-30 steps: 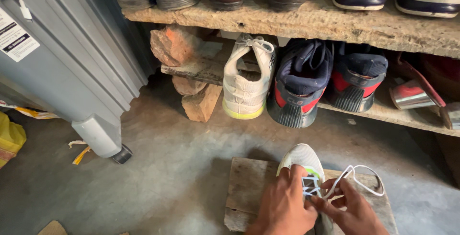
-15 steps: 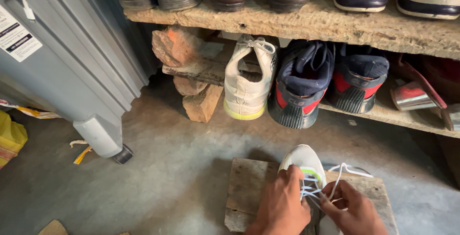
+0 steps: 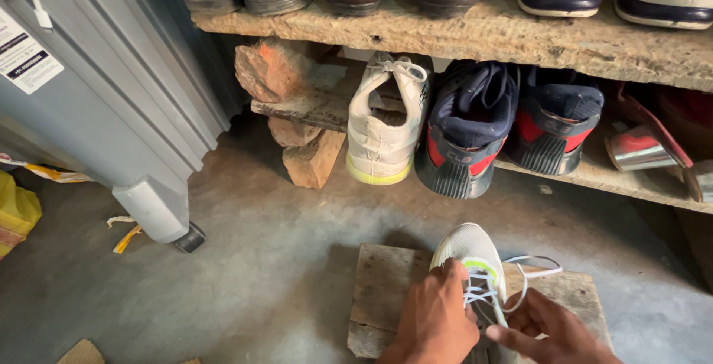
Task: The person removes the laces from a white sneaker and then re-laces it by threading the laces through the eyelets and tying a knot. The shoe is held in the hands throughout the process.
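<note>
A white sneaker (image 3: pixel 466 247) with a yellow-green tongue rests toe-away on a rough wooden block (image 3: pixel 386 290) at the bottom of the head view. My left hand (image 3: pixel 437 318) covers the shoe's left side and pinches the white laces (image 3: pixel 512 284) near the tongue. My right hand (image 3: pixel 548 328) is at the shoe's right side with fingers on a lace loop that arcs out to the right. The rear of the shoe is hidden under both hands.
A two-level wooden shoe rack (image 3: pixel 520 33) stands ahead, its lower shelf propped on bricks (image 3: pixel 297 148). On it are a matching white sneaker (image 3: pixel 382 130), a navy and red pair (image 3: pixel 512 122) and dark leather shoes above. A grey wheeled cabinet (image 3: pixel 111 96) stands left on the concrete floor.
The lace loop on the right has shrunk and dropped lower. Both hands have shifted slightly down and closer together over the shoe.
</note>
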